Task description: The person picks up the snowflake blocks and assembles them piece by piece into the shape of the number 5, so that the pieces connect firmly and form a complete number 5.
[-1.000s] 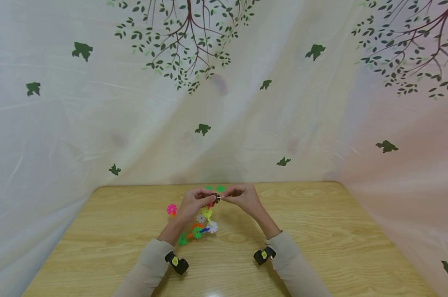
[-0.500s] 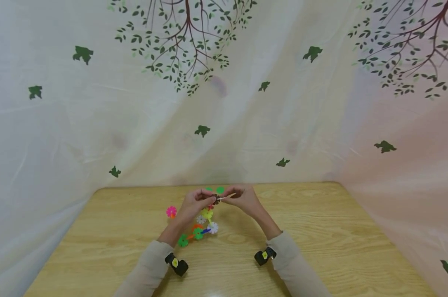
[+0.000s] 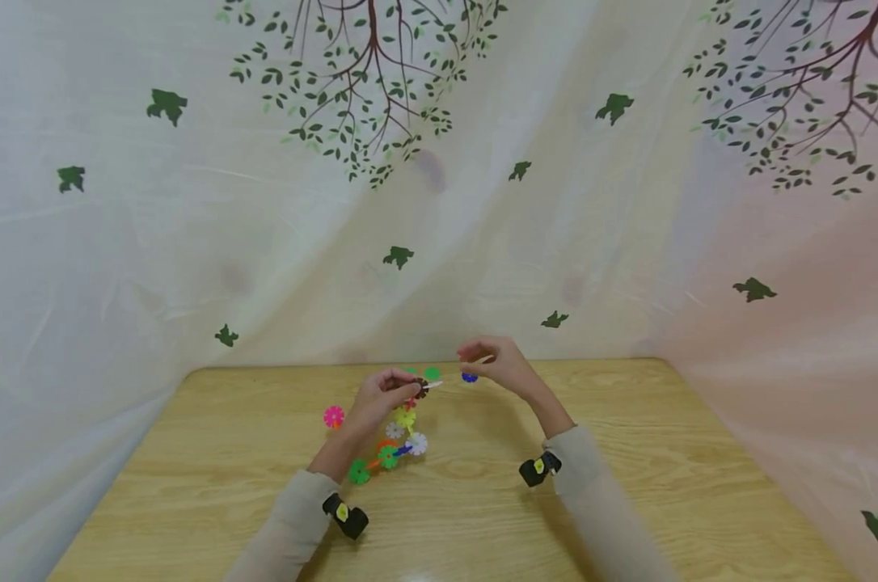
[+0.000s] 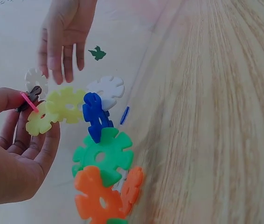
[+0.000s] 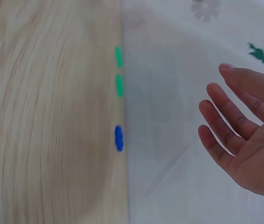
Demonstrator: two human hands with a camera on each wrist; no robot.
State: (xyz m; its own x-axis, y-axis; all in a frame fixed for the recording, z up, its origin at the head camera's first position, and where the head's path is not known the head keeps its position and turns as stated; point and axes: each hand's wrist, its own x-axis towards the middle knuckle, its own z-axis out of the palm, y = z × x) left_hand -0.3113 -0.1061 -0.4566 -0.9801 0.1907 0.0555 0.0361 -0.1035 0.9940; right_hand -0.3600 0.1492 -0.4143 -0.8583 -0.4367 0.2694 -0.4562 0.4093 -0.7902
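My left hand [image 3: 381,400] pinches a chain of flower-shaped plastic discs near its dark brown disc [image 3: 422,389]. Joined to the brown one is a white disc [image 4: 35,79], seen edge-on from the head camera. Down from the fingers the chain runs through a pink disc [image 4: 28,101], yellow discs [image 4: 66,105], another white disc [image 4: 111,87], a blue disc [image 4: 96,116], a green disc [image 4: 103,151] and an orange disc [image 4: 94,196]. My right hand [image 3: 503,365] is raised apart from the chain with nothing in it, above a loose blue disc [image 3: 470,377].
Two green discs [image 5: 119,85] lie along the far table edge beside the loose blue one. A pink disc [image 3: 333,416] is left of the left hand, and a grey-white disc [image 3: 394,430] sits near the chain. A printed cloth [image 3: 439,307] hangs behind the wooden table [image 3: 592,453].
My right hand has let go of the white disc and moved up and right, its fingers spreading. The loose blue disc has come into view. My left hand stays put with the chain.
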